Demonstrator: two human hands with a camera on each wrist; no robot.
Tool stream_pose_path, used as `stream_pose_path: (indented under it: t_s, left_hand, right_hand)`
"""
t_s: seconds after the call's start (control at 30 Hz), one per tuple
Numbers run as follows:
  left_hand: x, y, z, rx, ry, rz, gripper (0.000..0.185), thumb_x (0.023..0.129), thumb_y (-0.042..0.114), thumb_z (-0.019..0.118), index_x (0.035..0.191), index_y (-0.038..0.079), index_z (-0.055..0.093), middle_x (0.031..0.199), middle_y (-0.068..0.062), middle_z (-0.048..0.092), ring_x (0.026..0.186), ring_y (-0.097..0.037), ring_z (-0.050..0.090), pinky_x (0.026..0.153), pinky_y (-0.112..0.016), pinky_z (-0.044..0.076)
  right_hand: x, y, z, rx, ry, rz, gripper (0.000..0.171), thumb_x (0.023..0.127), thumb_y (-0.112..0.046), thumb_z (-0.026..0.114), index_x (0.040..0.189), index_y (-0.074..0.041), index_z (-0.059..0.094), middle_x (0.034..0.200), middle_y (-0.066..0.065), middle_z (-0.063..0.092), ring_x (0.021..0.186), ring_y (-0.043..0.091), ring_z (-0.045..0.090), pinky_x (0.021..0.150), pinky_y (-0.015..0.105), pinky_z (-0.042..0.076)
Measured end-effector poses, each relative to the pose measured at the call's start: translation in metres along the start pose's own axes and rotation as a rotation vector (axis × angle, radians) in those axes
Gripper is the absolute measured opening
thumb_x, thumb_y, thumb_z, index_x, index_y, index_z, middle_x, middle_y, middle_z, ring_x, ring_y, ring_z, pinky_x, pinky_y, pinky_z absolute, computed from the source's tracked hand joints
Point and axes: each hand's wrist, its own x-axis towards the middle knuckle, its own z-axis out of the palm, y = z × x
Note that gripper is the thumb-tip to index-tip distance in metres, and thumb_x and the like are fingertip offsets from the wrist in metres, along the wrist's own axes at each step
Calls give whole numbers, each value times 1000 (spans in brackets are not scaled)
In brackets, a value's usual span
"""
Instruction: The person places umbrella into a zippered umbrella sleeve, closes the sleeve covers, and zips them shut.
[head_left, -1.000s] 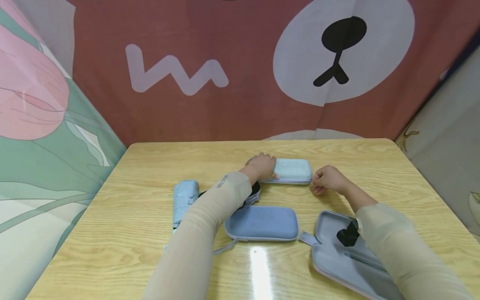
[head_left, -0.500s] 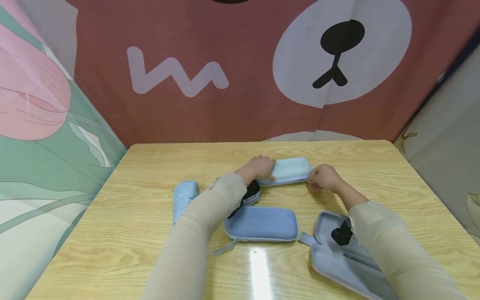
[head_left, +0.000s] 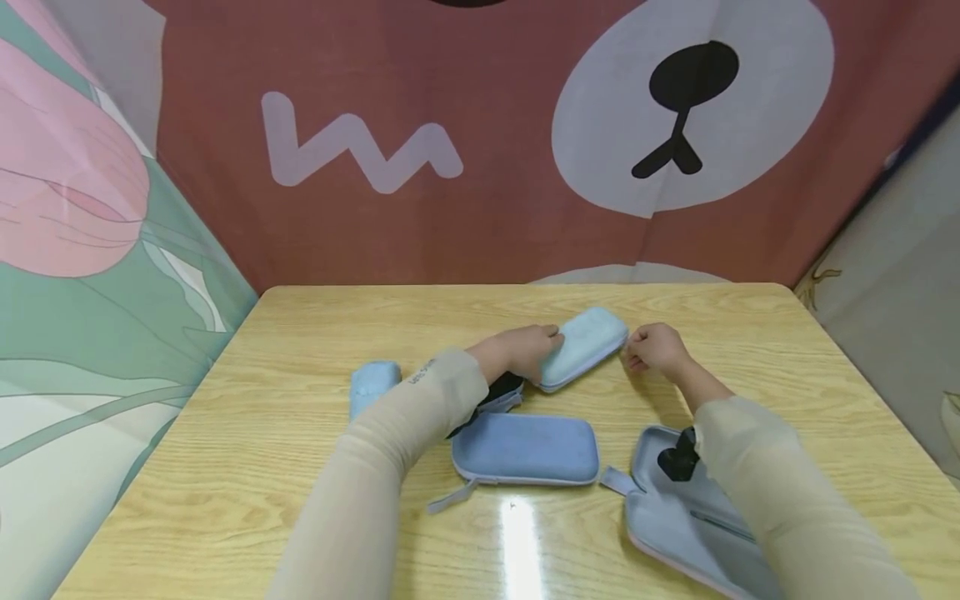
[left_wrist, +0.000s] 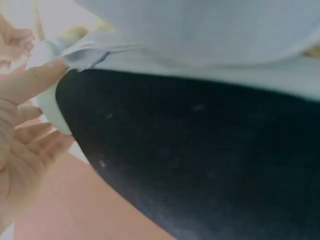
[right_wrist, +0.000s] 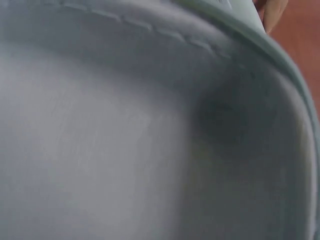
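Observation:
A pale blue zip case (head_left: 588,343) lies tilted on the wooden table (head_left: 300,333), its right end turned toward the far side. My left hand (head_left: 525,350) grips its left end, fingers curled over the top. In the left wrist view the fingers (left_wrist: 31,84) touch the case's pale edge (left_wrist: 80,52) above a black mass (left_wrist: 200,160). My right hand (head_left: 655,347) hovers at the case's right end with curled fingers. A narrow gap shows between them, and I cannot see whether it pinches anything.
A darker blue closed case (head_left: 525,447) with a strap lies near me at the centre. An open grey case (head_left: 697,517) sits under my right forearm and fills the right wrist view (right_wrist: 125,140). A folded light-blue umbrella (head_left: 371,382) lies left. Cloth walls surround the table.
The pale blue case has rotated, its right end swinging away from me while the left hand pulled its other end nearer. The right hand has stayed by that right end.

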Motion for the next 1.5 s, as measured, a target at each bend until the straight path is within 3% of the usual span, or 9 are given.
stream_pose_path:
  t_s: [0.13,0.37,0.57,0.73,0.9,1.0,1.1,1.37,1.5]
  left_hand:
    - [-1,5,1,79,31,52,81,77,35,63,137,4,18,142,-11,14,123,-23,27,97,-25,26]
    - [1,10,2,151,109,60,78,74,45,62,131,2,32,131,-14,34,112,-22,41,92,-25,32]
    - [5,13,1,141,129,2,67,74,47,61,122,4,44,114,-9,48,96,-18,50,80,-25,40]
    - [10,13,0,103,122,-50,67,73,46,62,122,5,44,110,-9,50,92,-17,51,77,-24,41]
    - [14,16,-6,63,87,-86,82,68,43,68,136,18,29,124,-14,39,101,-20,47,79,-27,41]
    - [17,19,-8,45,41,-117,85,68,41,69,137,32,21,132,-17,26,102,-21,45,76,-28,43]
    - [19,21,-10,72,4,-132,85,68,43,68,136,37,17,135,-16,18,105,-21,41,76,-27,42]
    - [22,23,-11,243,-18,2,85,74,48,60,140,23,13,143,4,7,126,-21,18,96,-34,26]
    - [23,22,-9,266,-4,-8,83,75,52,55,140,21,13,143,5,7,126,-22,18,96,-34,27]
  right_hand:
    - [0,0,4,23,14,-9,12,81,8,45,82,18,52,74,22,59,58,19,59,60,36,50]
    - [-1,-7,13,34,-62,-46,12,82,9,46,82,19,52,78,24,58,60,20,60,61,36,50]
    - [-3,-15,20,26,-167,-52,12,82,7,48,83,18,53,73,20,60,60,21,59,60,35,50]
    - [-5,-18,28,24,-275,-67,11,81,7,49,81,16,54,67,13,59,58,21,59,58,35,50]
    - [-7,-19,29,11,-314,-53,12,81,7,47,82,17,54,69,14,58,58,19,58,59,35,50]
    - [-7,-18,30,13,-326,-43,13,82,7,46,83,17,53,71,14,58,59,20,59,60,35,50]
    - [-8,-17,29,5,-328,-33,13,83,6,46,84,17,53,72,15,58,60,20,59,60,35,50]
    - [-8,-14,27,-49,-308,-37,12,83,6,47,80,15,54,69,13,58,58,20,59,58,34,50]
    - [-7,-15,26,-86,-267,-77,12,81,8,46,76,14,55,66,14,59,57,21,59,55,33,50]
